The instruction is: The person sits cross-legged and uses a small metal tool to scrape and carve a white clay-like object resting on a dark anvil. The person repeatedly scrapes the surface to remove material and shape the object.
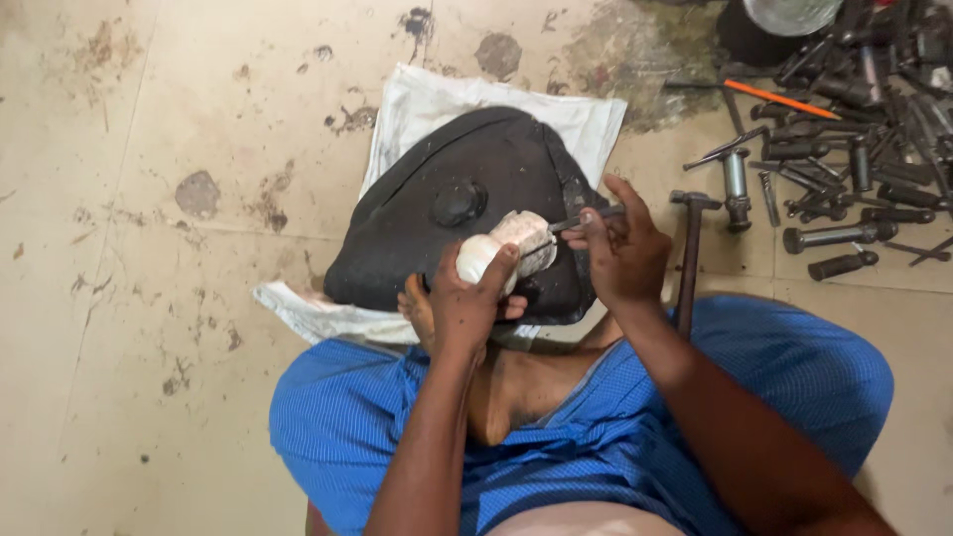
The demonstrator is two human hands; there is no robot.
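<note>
Sitting on a white cloth (pixel 417 104), the black tank (pixel 437 243) takes up the floor; left hand (pixel 467 308) wraps a white part (pixel 511 246) over it, right hand (pixel 625 253) pinches a thin tool (pixel 586 218), hammer (pixel 690 258) just beside.

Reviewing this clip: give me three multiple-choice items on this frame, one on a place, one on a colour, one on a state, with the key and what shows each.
1. Where does the hammer with the dark handle lie?
A. On the floor beside the person's right forearm
B. On the black dome
C. In the left hand

2. What colour is the cloth under the black dome-shaped part?
A. Red
B. White
C. Green

3. How is the whitish cylindrical piece held?
A. Lying loose on the floor
B. Gripped in the left hand
C. Hanging from a hook

Key: 1 A, it rests on the floor beside the arm; 2 B, white fabric shows around the dome; 3 B, the left fingers wrap it while the right hand puts a thin metal tool to it.
</note>
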